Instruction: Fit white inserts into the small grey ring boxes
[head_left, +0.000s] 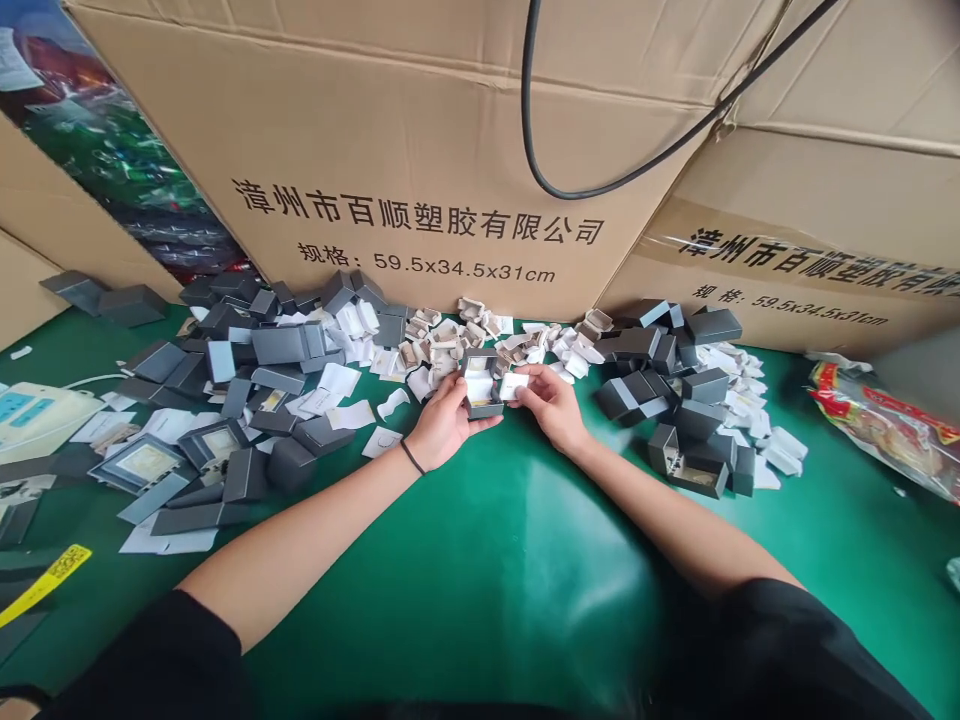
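My left hand [444,424] is closed around a small dark grey hinged box [486,408], its lid raised and a pale lining showing inside. Between the thumb and fingers of my right hand [551,408] is a small white insert [513,386], held right beside the box's right edge. Whether the insert touches the box I cannot tell. Just beyond both hands lies a heap of beige and white folded inserts [442,345].
Dark grey boxes [281,345] and white papers [330,385] are piled at left, with more boxes [701,385] at right. Large cartons [420,130] stand behind the green table [480,560]. A black cable [585,193] hangs above. A red-and-clear packet [885,420] lies far right.
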